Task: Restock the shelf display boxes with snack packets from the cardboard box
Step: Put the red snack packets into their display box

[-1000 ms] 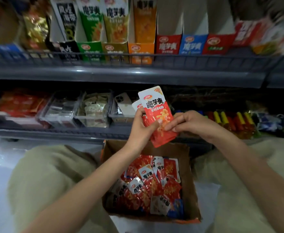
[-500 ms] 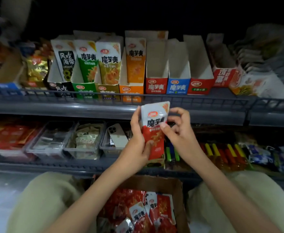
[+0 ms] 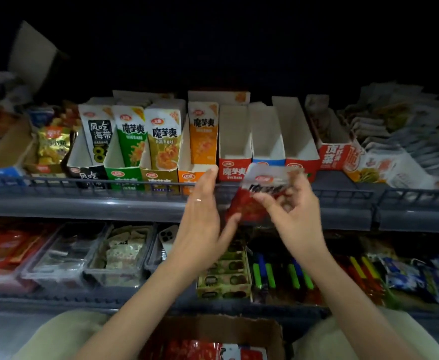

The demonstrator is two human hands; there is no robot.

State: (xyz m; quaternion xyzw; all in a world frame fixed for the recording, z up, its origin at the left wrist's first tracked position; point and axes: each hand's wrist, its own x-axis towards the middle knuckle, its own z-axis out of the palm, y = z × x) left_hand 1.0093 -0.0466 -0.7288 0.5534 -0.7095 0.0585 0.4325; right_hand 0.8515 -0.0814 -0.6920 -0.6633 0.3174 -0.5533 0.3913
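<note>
A blurred red snack packet hangs just below an empty red display box. The right hand pinches its top with curled fingers; the left hand beside it is flat, holding nothing. Likely light, soft, slick: grip a sealed edge. The cardboard box is cut off below.

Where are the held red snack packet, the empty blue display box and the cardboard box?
red snack packet [image 3: 243,207], head view, on its red lower body.
empty blue display box [image 3: 266,133], head view, on its white inner wall.
cardboard box [image 3: 226,327], head view, on its brown back wall.
</note>
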